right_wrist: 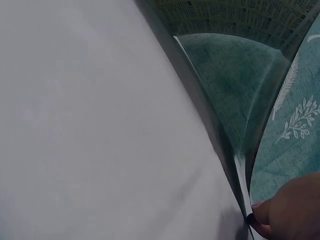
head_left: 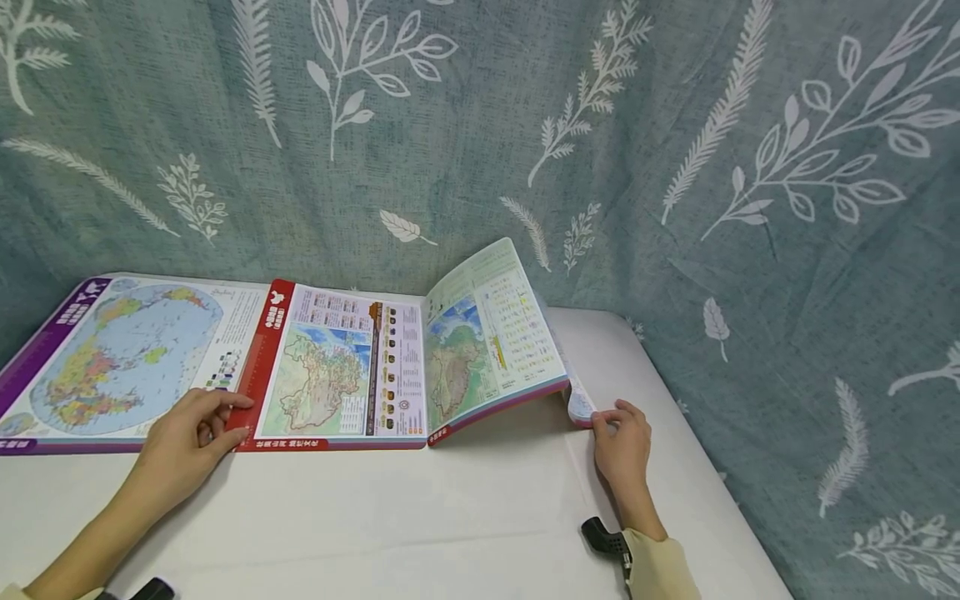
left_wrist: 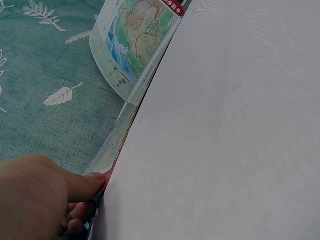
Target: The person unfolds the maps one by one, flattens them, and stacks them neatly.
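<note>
Head view, and there's the red-edged map [head_left: 322,367], lying flat toward the back of the counter [head_left: 375,517], left of the middle of the shot. Your left hand [head_left: 187,433] has it by the lower left corner, thumb and forefinger nipping the red border; the left wrist view shows your thumb over that edge, other fingers curled. It looks like an anchor, steadying the flat part against any pull from the right.

On its right the raised panel [head_left: 487,333] slants up from the seam, outer edge lifted and bowed. Just past it, your right hand [head_left: 624,442] pinches the pale blue corner [head_left: 580,406] poking out beneath, right at the tip. Whether the two pieces join is hidden, but that low hold probably helps prop the panel. Your right wrist view shows a gap under a bowed sheet.

Over to the left, the world map [head_left: 127,358] lies print up beside the red border. Further out, a black mount [head_left: 602,537] sits by your right cuff [head_left: 660,567], and leaf-patterned cloth [head_left: 465,142] hangs behind everything.
</note>
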The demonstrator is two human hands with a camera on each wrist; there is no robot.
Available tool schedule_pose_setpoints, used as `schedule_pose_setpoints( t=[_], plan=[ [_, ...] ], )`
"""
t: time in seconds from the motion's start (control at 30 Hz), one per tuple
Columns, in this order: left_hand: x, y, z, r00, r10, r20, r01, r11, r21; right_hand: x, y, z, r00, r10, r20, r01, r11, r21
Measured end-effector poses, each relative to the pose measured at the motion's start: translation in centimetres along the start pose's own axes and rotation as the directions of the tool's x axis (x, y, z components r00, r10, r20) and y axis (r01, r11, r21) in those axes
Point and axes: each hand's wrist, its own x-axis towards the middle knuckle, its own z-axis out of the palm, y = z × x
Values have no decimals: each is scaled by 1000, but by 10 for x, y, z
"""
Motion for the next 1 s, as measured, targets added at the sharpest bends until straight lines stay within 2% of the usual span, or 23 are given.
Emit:
schedule_pose_setpoints(
  t=[0.13, 0.3, 0.63, 1.0],
  plan=[
    [-1, 0, 0, 1000, 6, -7, -6, 1000, -3, 4, 4, -3, 1000, -27, -16, 27, 1000, -10],
    [-1, 1, 0, 1000, 12, -12, -12, 1000, -8, 7, 10, -7, 1000, -9, -13, 9, 1000, -16],
    [-1, 1, 0, 1000, 15, -8, -15, 1000, -13, 15, 28, -13, 996, -43, -78, 40, 999, -35],
    [0, 1, -1, 1000, 23, -13, -23, 1000, -7, 23, 41, -24, 996, 28, -86, -31, 999, -32]
  ],
)
